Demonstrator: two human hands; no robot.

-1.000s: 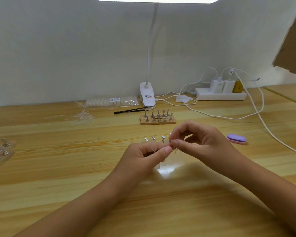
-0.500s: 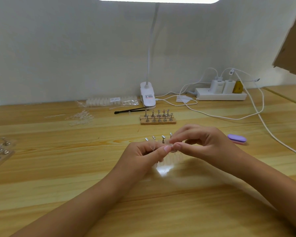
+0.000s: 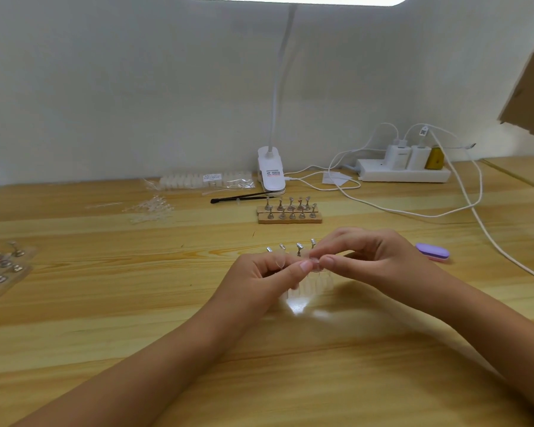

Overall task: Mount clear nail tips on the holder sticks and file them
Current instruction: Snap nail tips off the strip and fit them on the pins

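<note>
Hands meet mid-frame: our left hand (image 3: 269,272) and right hand (image 3: 373,257) are curled, both pinching one clear nail tip (image 3: 315,263) | tip just below holder sticks (image 3: 299,249) | we'd seat it squarely, press lightly, before grabbing file (image 3: 432,252) at right

Clip lamp (image 3: 271,177) mid-back; pwr strip (image 3: 404,175) w/ chargers (image 3: 399,155) to its right.

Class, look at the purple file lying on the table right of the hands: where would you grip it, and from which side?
Grip the purple file across its long edges, mid-length, coming from above. It lies flat, long and narrow, with bare table on both sides, so there should be room to pinch it.
</note>
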